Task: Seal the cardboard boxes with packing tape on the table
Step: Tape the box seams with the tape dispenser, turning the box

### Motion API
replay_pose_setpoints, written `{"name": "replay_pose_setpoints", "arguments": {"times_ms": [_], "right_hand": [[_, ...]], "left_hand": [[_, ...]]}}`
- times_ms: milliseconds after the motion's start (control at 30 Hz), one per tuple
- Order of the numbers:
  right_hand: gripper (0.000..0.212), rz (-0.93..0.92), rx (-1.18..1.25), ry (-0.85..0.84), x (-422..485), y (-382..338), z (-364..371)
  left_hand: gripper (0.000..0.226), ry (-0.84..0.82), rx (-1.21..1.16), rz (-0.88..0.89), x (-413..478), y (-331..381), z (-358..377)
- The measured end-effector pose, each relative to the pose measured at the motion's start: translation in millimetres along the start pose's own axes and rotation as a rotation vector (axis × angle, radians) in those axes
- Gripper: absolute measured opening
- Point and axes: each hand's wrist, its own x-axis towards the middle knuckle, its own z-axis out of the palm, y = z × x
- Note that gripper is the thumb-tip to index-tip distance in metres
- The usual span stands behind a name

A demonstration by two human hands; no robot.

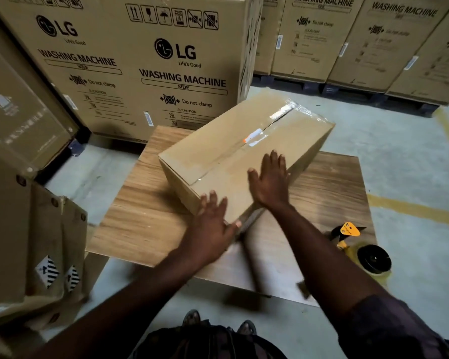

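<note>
Cardboard box (218, 151) sits skewed on the wooden table (145, 216), with glossy clear tape (257, 137) along its top seam. I see the right hand (270, 182) flat on top, fingers spread. The left hand (210, 226) is also flat, against the near corner. Tape dispenser (358, 244) lies at the table's right edge.

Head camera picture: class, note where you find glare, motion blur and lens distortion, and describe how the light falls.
Head view: white glare patches on the tape along the box top. Head view: motion blur smears the left hand and the table near edge; the right hand is sharper. Head view: the wide-angle lens bows the tall cartons; dim light, dark corners.
</note>
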Motion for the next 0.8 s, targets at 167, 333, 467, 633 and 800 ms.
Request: {"name": "replay_pose_setpoints", "arguments": {"times_ms": [167, 333, 467, 633, 800], "right_hand": [[0.069, 0.085, -0.165, -0.114, 7, 5, -25], [0.089, -0.211, -0.303, -0.163, -96, -38, 22], [0.073, -0.370, -0.421, -0.044, -111, -19, 32], [0.063, -0.461, -0.376, -0.011, -97, 43, -10], [0.055, -0.451, -0.223, 0.040, -103, 71, -29]], "left_hand": [[0.048, 0.083, -0.267, 0.209, 5, 12, -12], [0.074, 0.138, 0.005, 0.090, 50, -57, -31], [0.070, 0.159, 0.155, 0.121, 44, -65, -19], [0.069, 0.176, 0.205, 0.196, 27, -29, 14], [0.063, 0.235, 0.160, 0.199, 21, -14, 36]]}}
